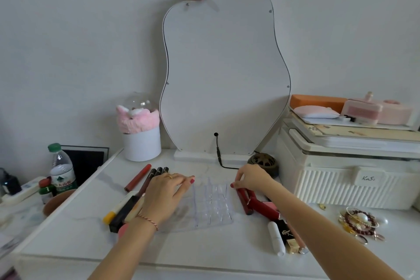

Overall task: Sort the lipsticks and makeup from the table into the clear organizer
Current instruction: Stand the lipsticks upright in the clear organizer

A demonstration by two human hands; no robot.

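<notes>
The clear organizer (211,207), a transparent grid of small cells, lies on the white table between my hands. My left hand (167,195) rests flat on its left edge with the fingers straight. My right hand (250,177) pinches the top of a dark red lipstick (242,200) just right of the organizer. More red lipsticks (263,208) lie beside it. A white tube (276,237) and black and gold lipsticks (289,237) lie nearer me. Left of the organizer lie several pencils and tubes (156,174), a red pencil (137,177) and a yellow-tipped pen (116,210).
A curvy mirror (225,75) stands at the back with a black cable (219,154). A white pot with pink fluff (141,138) sits back left, a water bottle (61,169) off the left edge. A white storage box (341,179) and jewelry (359,220) are on the right.
</notes>
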